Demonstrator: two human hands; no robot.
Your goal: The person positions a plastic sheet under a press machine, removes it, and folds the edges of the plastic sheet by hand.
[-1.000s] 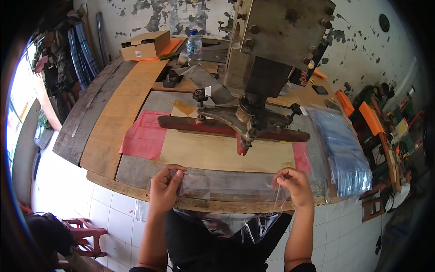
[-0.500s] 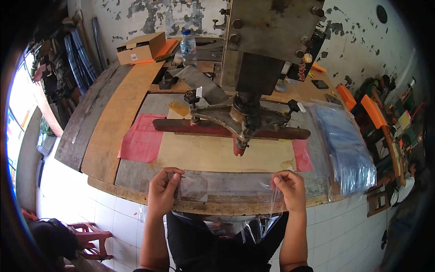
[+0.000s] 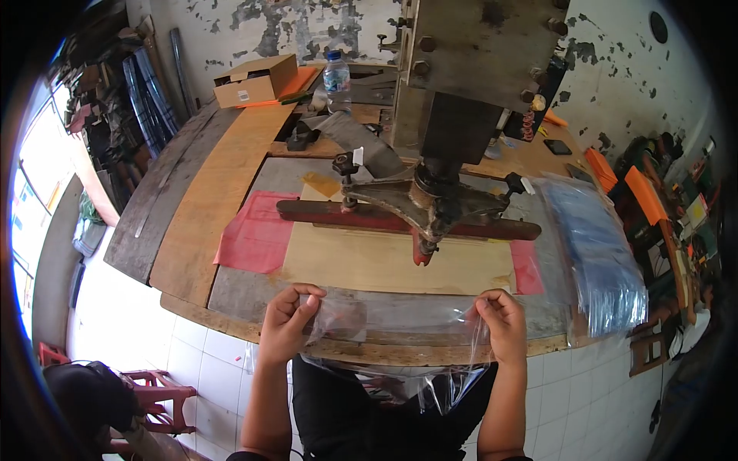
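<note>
A clear plastic sheet (image 3: 400, 316) is stretched between my two hands at the table's front edge, its lower part sagging over my lap. My left hand (image 3: 289, 326) pinches one upper corner between thumb and fingers. The other upper corner is gripped by my right hand (image 3: 503, 323) in the same way. Just beyond the sheet lies a cream-coloured board (image 3: 392, 265) with pink sheets (image 3: 257, 234) at its two ends. Over the board hangs the press's long red-edged bar (image 3: 323, 213), carried by a metal bracket (image 3: 430, 201).
A stack of clear bluish plastic sheets (image 3: 603, 261) lies at the right. Behind, a cardboard box (image 3: 257, 83) and a water bottle (image 3: 337, 81) stand on the table. A red stool (image 3: 157, 396) is on the floor at the left.
The view has shifted slightly, so the bench appears farther right. Both hands still grip the plastic sheet, whose upper edge now looks more spread out between them.
</note>
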